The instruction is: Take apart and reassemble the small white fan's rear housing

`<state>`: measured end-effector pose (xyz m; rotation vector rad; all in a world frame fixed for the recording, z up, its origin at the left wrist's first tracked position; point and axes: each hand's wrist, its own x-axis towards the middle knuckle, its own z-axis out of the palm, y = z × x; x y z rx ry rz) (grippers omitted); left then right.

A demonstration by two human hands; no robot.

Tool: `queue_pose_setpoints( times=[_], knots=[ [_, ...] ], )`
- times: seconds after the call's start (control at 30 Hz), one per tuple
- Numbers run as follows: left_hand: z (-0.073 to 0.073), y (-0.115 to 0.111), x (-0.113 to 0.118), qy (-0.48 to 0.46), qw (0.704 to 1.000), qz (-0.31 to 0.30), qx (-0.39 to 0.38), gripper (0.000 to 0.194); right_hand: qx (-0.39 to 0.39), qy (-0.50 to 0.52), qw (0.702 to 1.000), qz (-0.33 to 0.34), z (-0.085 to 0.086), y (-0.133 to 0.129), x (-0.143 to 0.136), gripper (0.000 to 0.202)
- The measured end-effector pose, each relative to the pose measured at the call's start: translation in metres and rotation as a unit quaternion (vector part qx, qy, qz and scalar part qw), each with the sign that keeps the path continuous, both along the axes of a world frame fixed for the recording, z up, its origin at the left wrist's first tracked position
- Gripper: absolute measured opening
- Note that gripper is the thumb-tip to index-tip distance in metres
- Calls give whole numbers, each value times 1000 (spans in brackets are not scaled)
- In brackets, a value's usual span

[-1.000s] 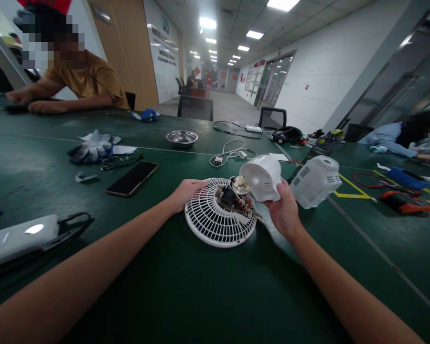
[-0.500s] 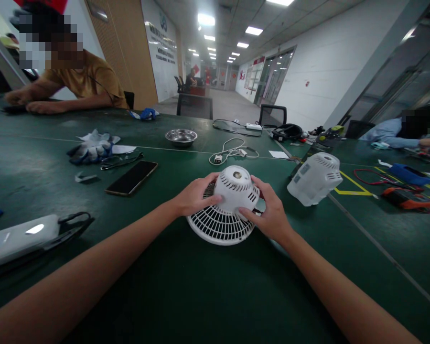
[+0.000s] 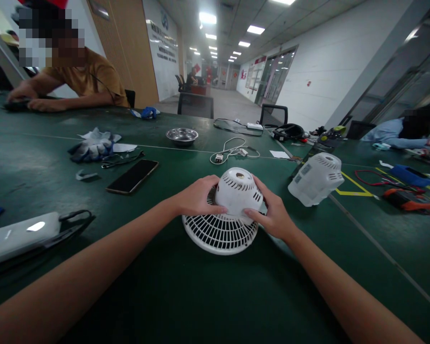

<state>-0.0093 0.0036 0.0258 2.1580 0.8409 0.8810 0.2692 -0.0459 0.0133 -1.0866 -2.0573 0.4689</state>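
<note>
A white motor cover (image 3: 238, 193) with vent slots and a hole in its top sits over a round white fan grille (image 3: 220, 234) on the green table. My left hand (image 3: 200, 196) grips the cover's left side, thumb along its lower front. From the right, my right hand (image 3: 274, 212) clasps the same cover, with its thumb at the lower front edge. Both hands' outer fingers are partly hidden behind the cover. To the right stands a translucent white plastic housing (image 3: 315, 180), apart from my hands.
A phone (image 3: 132, 177), gloves (image 3: 95, 145) and a metal bowl (image 3: 182, 136) lie left and beyond. A white cable (image 3: 232, 152) lies behind the fan. At right are an orange-black meter (image 3: 410, 199) and a blue object (image 3: 411, 175). A person (image 3: 86, 81) sits across at left.
The cover has tipped and shifted slightly right, with both hands still on it. The grille's front edge has come a little nearer to me.
</note>
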Motion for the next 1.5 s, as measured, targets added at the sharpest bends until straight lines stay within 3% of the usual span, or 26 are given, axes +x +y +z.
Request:
queue_pose_setpoints(
  times=[0.2, 0.37, 0.53, 0.83, 0.97, 1.07, 1.17, 1.27, 1.37, 1.5],
  knots=[
    [-3, 2, 1, 29, 999, -11, 19, 63, -1, -14, 1000, 25, 2, 2, 1, 95],
    [-3, 3, -1, 89, 995, -22, 29, 82, 19, -54, 998, 11, 1, 3, 0, 104],
    [-2, 2, -1, 125, 991, -1, 42, 84, 31, -65, 997, 0, 0, 2, -3, 103],
    [-8, 8, -4, 114, 989, -30, 88, 89, 88, -78, 993, -25, -8, -1, -9, 103],
    [-12, 8, -5, 84, 989, -32, 119, 78, 120, -101, 988, -11, -8, -2, -8, 111],
    [-16, 8, -7, 39, 993, -46, 104, 81, 75, -74, 994, 32, -8, -6, -6, 102],
    [-20, 7, -8, 20, 993, -89, 79, 108, 27, -40, 996, 76, -7, -8, -6, 94],
    [-21, 5, -5, 30, 989, -94, 110, 130, 9, -22, 995, 92, -6, -8, -6, 98],
    [-20, 3, -1, 33, 984, -87, 151, 131, -14, -16, 996, 92, -5, -7, -6, 103],
    [-19, 0, 3, 31, 980, -75, 184, 117, -34, -20, 996, 84, -1, -8, -7, 102]
  ],
)
